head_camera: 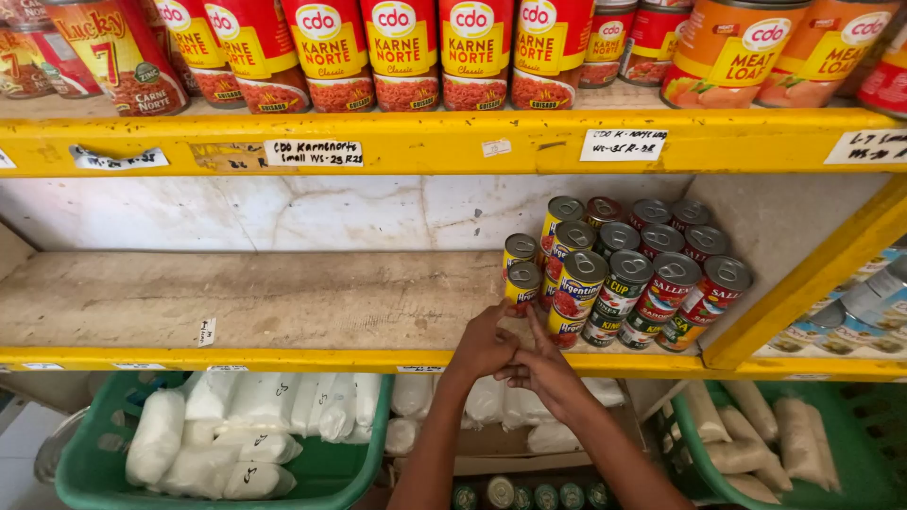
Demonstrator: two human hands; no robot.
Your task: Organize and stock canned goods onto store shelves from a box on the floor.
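Red-yellow cans (pixel 397 47) above; white tags (pixel 313 152) along yellow edge.

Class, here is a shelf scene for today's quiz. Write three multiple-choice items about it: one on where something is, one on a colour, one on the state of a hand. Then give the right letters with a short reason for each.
1. Where on the middle shelf do the stacked cans stand?
A. at its right end
B. at its left end
C. spread along its whole length

2. What colour are the baskets under the shelf?
A. red
B. green
C. blue

3. What is the left hand doing?
A. hanging beside a basket
B. lifting a white bag
C. touching the small yellow-labelled can at the front of the group

Answers: 1 A, the cans crowd the right end while the rest is bare board. 2 B, both basket rims are green. 3 C, its fingertips meet the can's base, with the right hand close beside it.
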